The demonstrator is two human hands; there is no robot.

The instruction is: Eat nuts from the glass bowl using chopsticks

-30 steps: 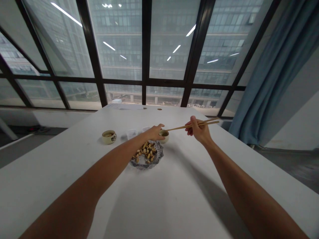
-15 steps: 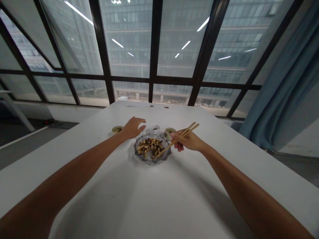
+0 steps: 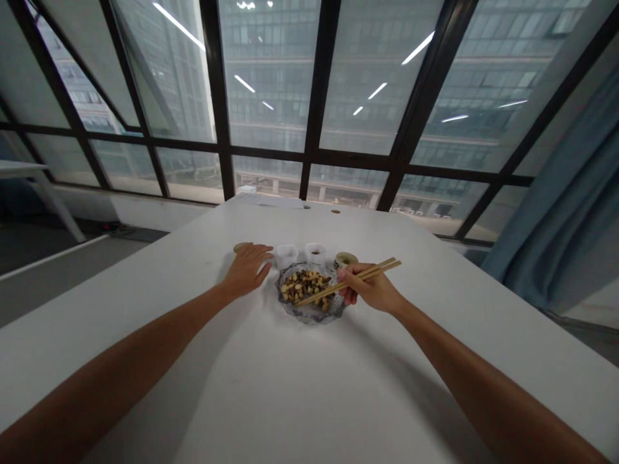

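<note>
Chopsticks (image 3: 370,273) are gripped in my right hand (image 3: 370,289), their tips low inside a clear glass bowl (image 3: 312,316) with a scalloped rim. Small pieces in pale yellow and dark brown (image 3: 307,283), perhaps nuts or dried slices, fill much of the bowl. My left hand (image 3: 246,270) is open just left of the bowl, fingers stretched out and holding nothing. Behind the bowl stand two small white cups, an empty-looking one (image 3: 286,256) and one with something dark inside (image 3: 315,252). A greenish patterned round cup (image 3: 345,259) sits beside my right hand.
A round greenish object (image 3: 239,247) is partly hidden behind my left hand. Toward the far edge of the white table (image 3: 271,399) lie paper sheets (image 3: 275,202) and a small brown disc (image 3: 335,211). Windows rise beyond; a blue curtain (image 3: 556,212) hangs at right.
My left hand has drawn back and down from behind the bowl's left side, uncovering a white cup. The chopsticks lie flatter, their tips further left in the bowl. The whole view has shifted slightly.
</note>
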